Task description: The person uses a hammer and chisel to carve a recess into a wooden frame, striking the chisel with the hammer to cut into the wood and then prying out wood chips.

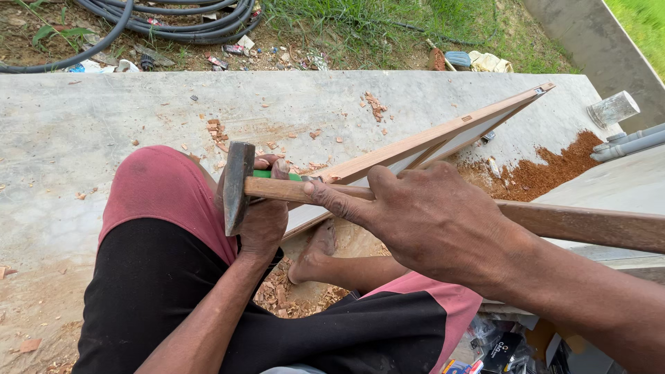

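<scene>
My right hand grips the wooden handle of a hammer. Its dark steel head hangs just above my left hand. My left hand is closed around a green-handled tool, probably a chisel, set against the edge of a long wooden door panel. The panel stands on its edge and runs from my lap to the far right. The tool's blade is hidden behind the hammer handle and my fingers. I sit on a concrete slab with my left knee raised in red and black shorts.
Wood chips lie scattered on the slab, with a reddish sawdust pile at the right. Grey pipes and a clear cup sit far right. Black hoses lie coiled beyond the slab. My bare foot rests below the panel.
</scene>
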